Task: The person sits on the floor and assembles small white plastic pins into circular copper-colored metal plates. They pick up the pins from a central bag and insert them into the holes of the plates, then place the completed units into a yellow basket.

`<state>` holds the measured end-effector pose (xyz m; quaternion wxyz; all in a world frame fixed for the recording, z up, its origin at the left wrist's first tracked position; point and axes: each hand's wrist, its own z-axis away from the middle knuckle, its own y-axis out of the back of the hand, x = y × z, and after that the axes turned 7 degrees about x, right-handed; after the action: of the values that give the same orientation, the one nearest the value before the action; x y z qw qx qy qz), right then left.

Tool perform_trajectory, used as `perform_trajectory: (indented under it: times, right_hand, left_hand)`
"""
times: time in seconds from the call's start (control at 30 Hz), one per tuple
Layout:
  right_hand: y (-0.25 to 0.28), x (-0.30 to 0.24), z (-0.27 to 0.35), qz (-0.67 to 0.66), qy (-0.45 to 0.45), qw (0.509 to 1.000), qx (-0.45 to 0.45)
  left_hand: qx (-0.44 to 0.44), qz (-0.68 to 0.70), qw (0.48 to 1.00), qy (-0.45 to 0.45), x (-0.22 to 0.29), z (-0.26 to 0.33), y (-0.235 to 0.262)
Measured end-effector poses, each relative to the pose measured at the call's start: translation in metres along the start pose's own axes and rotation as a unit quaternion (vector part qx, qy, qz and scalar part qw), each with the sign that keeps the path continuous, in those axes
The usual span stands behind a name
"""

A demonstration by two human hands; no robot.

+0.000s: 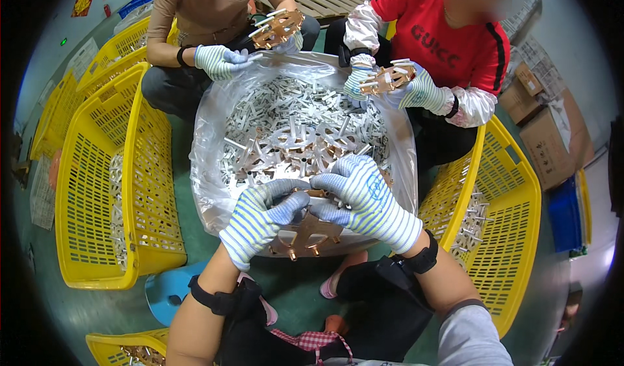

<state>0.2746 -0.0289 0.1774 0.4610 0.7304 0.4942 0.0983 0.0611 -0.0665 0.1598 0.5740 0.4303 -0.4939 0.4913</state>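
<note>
My left hand (259, 218) and my right hand (370, 200), both in striped knit gloves, close their fingers on the upper part of a copper-coloured metal plate (302, 235). The plate has cut-outs and short pegs along its lower edge. It is held over the near rim of a large bin lined with clear plastic (211, 190). Small silvery metal tubes (260, 109) fill the bin, with several flat cut-out metal plates (292, 138) lying among them just beyond my hands. My fingers cover the plate's top edge, so any small part there is hidden.
Across the bin, a person in tan (195, 8) and one in red (442, 34) each hold a copper plate with white tubes. Yellow baskets (153, 177) stand left and right (513, 236). A blue stool (156, 294) is by my left arm; cardboard boxes (549, 138) stand right.
</note>
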Motion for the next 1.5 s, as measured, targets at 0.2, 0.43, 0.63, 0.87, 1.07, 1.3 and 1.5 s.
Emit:
perform_trajectory:
  times: [0.2,0.43,0.63,0.87,1.07,1.3,1.5]
  right_hand:
    - [0.002,0.013,0.005,0.028,-0.061,0.997,0.036]
    - [0.004,-0.007,0.006,-0.193,-0.257,0.946,0.028]
    - [-0.007,-0.004,0.014,-0.222,-0.215,0.948,0.069]
    - [-0.016,-0.014,0.004,-0.050,-0.040,0.997,0.044]
    - [-0.023,-0.019,0.005,-0.039,-0.004,0.999,0.020]
    - [-0.021,-0.019,0.005,-0.144,-0.015,0.987,0.067]
    - [-0.021,-0.014,0.005,-0.103,-0.008,0.984,0.145]
  left_hand:
    - [0.004,0.017,1.000,-0.019,0.002,0.001,0.013]
    - [0.093,0.058,0.994,0.017,-0.013,-0.003,0.014]
    - [0.011,0.071,0.997,-0.005,-0.011,0.001,0.012]
    - [0.021,0.006,1.000,0.013,-0.007,0.003,-0.009]
    - [0.047,-0.153,0.984,-0.076,-0.025,0.000,-0.005]
    - [-0.009,-0.122,0.988,-0.090,-0.026,-0.001,0.004]
    - [0.054,-0.130,0.980,-0.143,-0.015,0.002,-0.003]
